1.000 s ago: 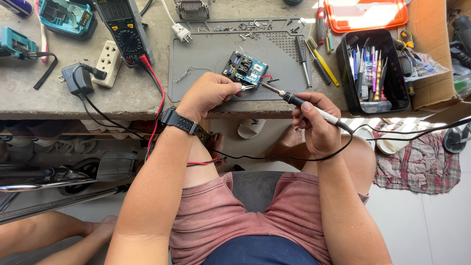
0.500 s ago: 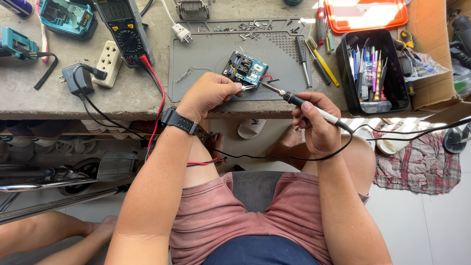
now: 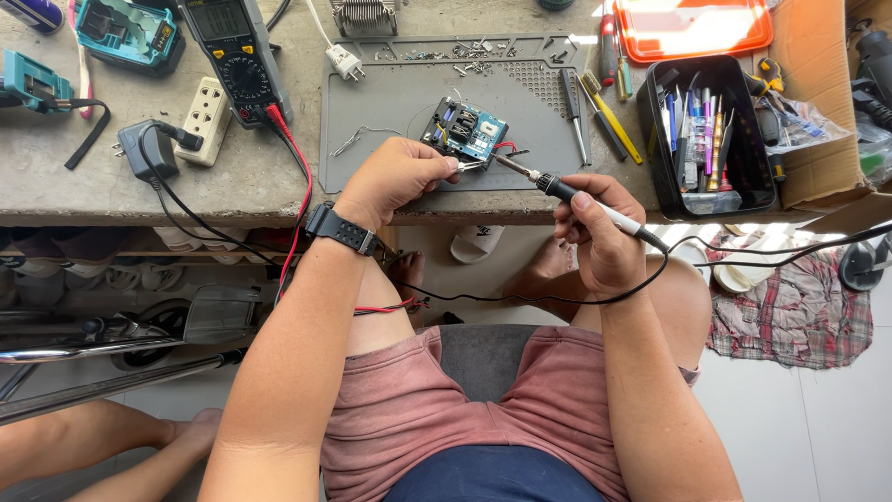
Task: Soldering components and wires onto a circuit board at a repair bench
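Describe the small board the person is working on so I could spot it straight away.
Start at the grey mat in the middle of the concrete bench. Near its front edge, just beyond the left hand and the tip of the soldering iron held in the right hand, sits the circuit board. It is the only blue-green board on the mat, with black parts and a red wire.

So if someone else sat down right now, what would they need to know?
Left hand: pinching something thin, too small to tell, at the near edge of the small blue circuit board.
Right hand: holds the soldering iron like a pen, tip at the board's lower right edge.
The board lies on the grey work mat.
Done or left: the joints are too small to judge.
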